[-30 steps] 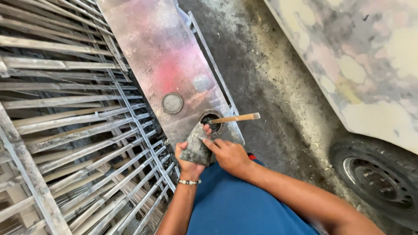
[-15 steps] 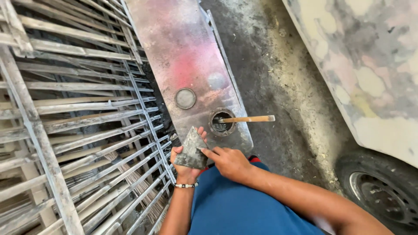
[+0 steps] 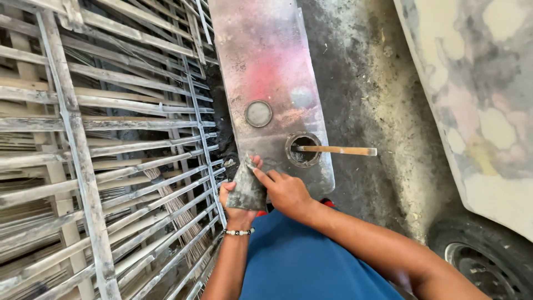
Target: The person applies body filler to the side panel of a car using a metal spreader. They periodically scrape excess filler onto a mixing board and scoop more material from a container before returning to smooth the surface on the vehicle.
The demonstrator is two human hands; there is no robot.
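Note:
My left hand [image 3: 236,208] grips a small grey putty-smeared scraper [image 3: 245,186] by its lower edge, blade pointing up. My right hand [image 3: 283,191] rests against the scraper's right side, index finger laid along it. Just beyond them lies a stained metal panel [image 3: 261,72] on the ground. On the panel sits a small round tin [image 3: 303,149] of dark paste with a wooden stick [image 3: 338,150] lying across its rim, and a round grey lid [image 3: 259,113] to its left. A beaded bracelet [image 3: 240,231] circles my left wrist.
A dusty metal grille of bars [image 3: 100,144] fills the left half. On the right is a patchy sanded car body [image 3: 477,94] with a black tyre [image 3: 483,255] below it. Dirty concrete floor [image 3: 366,83] runs between panel and car. My blue clothing [image 3: 300,261] is at the bottom.
My hands with the scraper have drawn back from the tin toward my body. The stick now lies alone across the tin's rim. The view shifted slightly.

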